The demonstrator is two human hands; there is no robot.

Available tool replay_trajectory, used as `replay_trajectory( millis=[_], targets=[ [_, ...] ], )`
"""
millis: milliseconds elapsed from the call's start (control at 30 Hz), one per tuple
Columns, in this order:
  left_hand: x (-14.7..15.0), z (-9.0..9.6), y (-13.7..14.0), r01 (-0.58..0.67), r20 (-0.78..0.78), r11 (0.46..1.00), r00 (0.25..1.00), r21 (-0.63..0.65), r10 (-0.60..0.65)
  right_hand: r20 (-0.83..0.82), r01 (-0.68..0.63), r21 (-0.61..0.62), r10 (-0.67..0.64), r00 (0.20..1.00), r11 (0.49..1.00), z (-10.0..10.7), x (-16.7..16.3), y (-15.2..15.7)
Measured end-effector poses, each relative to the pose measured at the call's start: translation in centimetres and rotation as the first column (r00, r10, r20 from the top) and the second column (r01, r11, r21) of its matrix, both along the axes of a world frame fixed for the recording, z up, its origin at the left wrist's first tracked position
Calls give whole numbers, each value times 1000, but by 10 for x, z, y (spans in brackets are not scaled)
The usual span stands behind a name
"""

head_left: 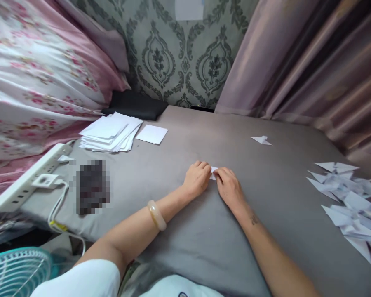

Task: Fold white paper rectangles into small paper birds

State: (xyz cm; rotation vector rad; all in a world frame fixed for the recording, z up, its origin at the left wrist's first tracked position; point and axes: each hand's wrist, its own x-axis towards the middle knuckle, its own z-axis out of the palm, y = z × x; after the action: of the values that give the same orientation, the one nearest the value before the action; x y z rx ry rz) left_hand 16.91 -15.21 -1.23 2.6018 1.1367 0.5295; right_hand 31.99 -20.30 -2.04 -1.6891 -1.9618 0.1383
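Note:
A small piece of folded white paper [213,174] lies on the grey-covered surface [185,140], mostly hidden by my fingers. My left hand [198,176] presses on its left side with the fingers curled. On its right side, my right hand [229,182] pinches the paper between thumb and fingers. Farther back to the right sits one finished-looking folded paper shape [261,140] with pointed ends. A heap of similar folded paper shapes [352,202] spreads along the right edge.
At the back left are a stack of white paper sheets [109,132] and a smaller stack of square paper [152,134]. A power strip [24,177] with plugged cables runs along the left edge, near a blurred dark object [92,186]. A teal fan [18,272] stands lower left.

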Motion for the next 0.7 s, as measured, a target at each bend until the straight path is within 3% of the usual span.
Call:
replay_trajectory(
  millis=[200, 300, 533, 700],
  targets=[
    [-15, 1, -5, 38, 7, 999, 999, -14, -38, 124, 48, -13, -46, 991, 999, 7, -4, -6],
    [-20, 3, -4, 57, -9, 998, 998, -19, -57, 240, 4, -35, 5, 971, 999, 12, -5, -16],
    [-23, 7, 1, 103, -50, 995, 993, -4, -103, 526, -72, -53, 89, 846, 996, 13, -12, -28],
    [-31, 4, 7, 258, -99, 965, 962, 45, -253, 594, -68, -68, 95, 799, 995, 18, -18, -27]
  ],
)
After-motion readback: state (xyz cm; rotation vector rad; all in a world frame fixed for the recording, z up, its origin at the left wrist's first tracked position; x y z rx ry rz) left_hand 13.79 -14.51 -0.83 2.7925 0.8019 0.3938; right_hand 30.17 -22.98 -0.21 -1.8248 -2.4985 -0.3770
